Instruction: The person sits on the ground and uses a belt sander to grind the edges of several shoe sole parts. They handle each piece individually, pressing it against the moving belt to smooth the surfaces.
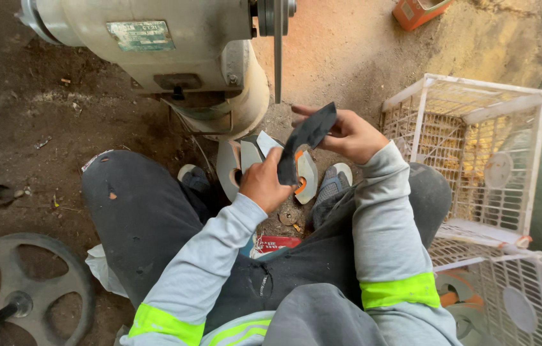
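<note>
Centrally, both hands are gripping a curved dark piece (305, 140): left hand (263, 184) clasping its lower end, right hand (347, 133) pinching its upper end.

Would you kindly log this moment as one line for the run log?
left hand: holds lower end of dark curved piece | right hand: holds its upper end | white crate: at right | machine: ahead

Dark curved flat piece (304, 142) is gripped at both ends: lower end by left hand (263, 184), upper end by right hand (347, 134). Grey machine base (175, 57) seen far, w/ white wire crates (476, 147) at right, spoked wheel (24, 288) near left.
</note>
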